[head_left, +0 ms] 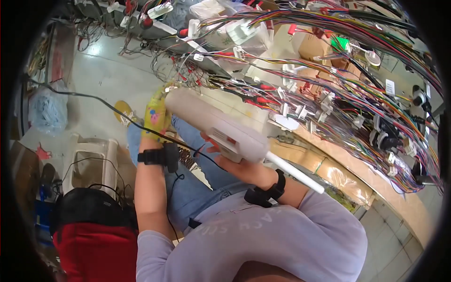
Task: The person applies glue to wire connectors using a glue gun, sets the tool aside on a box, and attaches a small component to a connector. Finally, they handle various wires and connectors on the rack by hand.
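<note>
My right hand [244, 170] grips what looks like a heat gun [218, 124], a pale grey tubular body with a small red switch on its side. A white rod-like piece [296, 173] sticks out from its near right end. The far left end of the body reaches my left hand [159, 113], which wears a yellow glove with coloured spots. The gloved fingers bend in beside that end; whatever they hold is hidden and blurred. Black straps carrying small dark units [171, 157] sit on both wrists. A black cable [112, 104] crosses over my left wrist.
Dense bundles of coloured wires [347, 89] with white connectors fill the far and right side, along a wooden board edge [399, 202]. A white plastic stool [110, 162], a red and black bag [94, 235] and a clear plastic bag [49, 110] stand left on the tiled floor.
</note>
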The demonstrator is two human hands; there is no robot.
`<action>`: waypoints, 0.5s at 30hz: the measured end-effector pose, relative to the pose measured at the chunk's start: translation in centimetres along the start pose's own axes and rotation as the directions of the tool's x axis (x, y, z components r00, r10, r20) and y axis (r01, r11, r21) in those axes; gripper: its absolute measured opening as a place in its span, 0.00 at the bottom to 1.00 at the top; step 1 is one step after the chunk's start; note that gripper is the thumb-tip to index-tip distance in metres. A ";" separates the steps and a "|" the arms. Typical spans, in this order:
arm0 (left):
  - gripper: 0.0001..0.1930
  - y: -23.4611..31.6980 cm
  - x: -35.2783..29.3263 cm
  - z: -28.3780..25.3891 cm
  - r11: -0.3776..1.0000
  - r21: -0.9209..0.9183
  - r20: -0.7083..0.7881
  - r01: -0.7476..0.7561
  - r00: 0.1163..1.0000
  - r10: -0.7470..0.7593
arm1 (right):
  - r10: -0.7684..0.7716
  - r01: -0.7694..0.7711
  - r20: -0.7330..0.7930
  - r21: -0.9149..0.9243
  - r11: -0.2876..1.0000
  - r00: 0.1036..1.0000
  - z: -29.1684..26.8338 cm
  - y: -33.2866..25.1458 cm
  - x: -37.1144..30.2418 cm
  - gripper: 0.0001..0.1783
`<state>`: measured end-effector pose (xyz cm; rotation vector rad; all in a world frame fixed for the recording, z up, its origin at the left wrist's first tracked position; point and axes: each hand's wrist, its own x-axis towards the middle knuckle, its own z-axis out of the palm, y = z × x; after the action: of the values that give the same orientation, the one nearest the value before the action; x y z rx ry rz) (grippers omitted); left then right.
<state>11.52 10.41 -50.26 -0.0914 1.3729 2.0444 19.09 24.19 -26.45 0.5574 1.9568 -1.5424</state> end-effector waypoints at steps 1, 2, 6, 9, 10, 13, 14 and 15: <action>0.18 0.5 -0.3 0.1 0.992 -0.124 0.006 0.025 1.000 -0.024 | 0.020 -0.020 0.000 -0.004 1.000 1.000 0.2 0.1 -0.3 0.34; 0.18 0.9 -0.7 0.3 0.967 -0.248 0.013 0.050 0.999 -0.049 | 0.040 -0.040 -0.001 -0.008 0.999 0.999 0.5 0.3 -0.6 0.34; 0.19 3.2 -0.7 0.5 0.830 -0.540 0.050 0.135 0.990 -0.129 | -0.009 0.021 -0.056 0.222 0.975 0.998 0.9 0.6 -0.2 0.34; 0.19 4.9 -0.6 0.3 0.930 -0.356 0.025 0.092 0.996 -0.089 | -0.103 0.121 -0.076 0.296 0.948 0.992 1.4 0.3 0.5 0.33; 0.18 5.3 -0.6 0.6 0.813 -0.577 0.026 0.073 0.997 -0.071 | -0.140 0.176 -0.135 0.311 0.934 0.981 1.5 0.0 0.7 0.32; 0.19 6.1 0.4 0.8 0.831 -0.545 -0.038 0.113 0.986 -0.160 | -0.035 0.073 -0.152 0.253 0.965 0.988 1.3 -0.7 1.1 0.30; 0.19 6.2 0.6 0.8 0.834 -0.536 -0.042 0.132 0.982 -0.182 | -0.049 0.085 -0.143 0.257 0.963 0.988 1.4 -0.7 1.4 0.30; 0.19 6.3 0.8 0.9 0.823 -0.553 -0.061 0.130 0.979 -0.195 | -0.030 0.071 -0.157 0.264 0.962 0.987 1.3 -0.8 1.5 0.29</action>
<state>7.69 10.14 -45.11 -0.5654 0.7641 2.2484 17.69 22.65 -27.11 0.7622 1.8949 -1.8631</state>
